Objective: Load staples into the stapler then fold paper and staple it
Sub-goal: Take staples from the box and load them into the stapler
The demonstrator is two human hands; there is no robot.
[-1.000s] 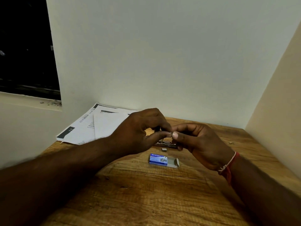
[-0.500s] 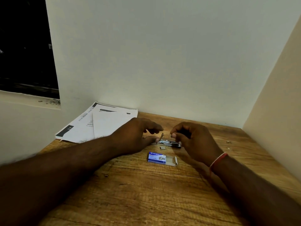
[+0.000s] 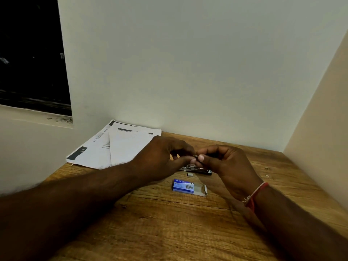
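Wooden tabletop (image 3: 169, 228) carries a blue staple box (image 3: 183, 186) nearest me, its flap open. Beyond, my left hand (image 3: 162, 157) and right hand (image 3: 226, 164) pinch something small together above the stapler (image 3: 195, 169). Papers (image 3: 113, 146) lie at ten o'clock.

- We see a wooden desk (image 3: 169, 232) set in a corner of pale walls (image 3: 188, 63).
- We note a dark window (image 3: 30, 53) at upper left; lighting is dim.
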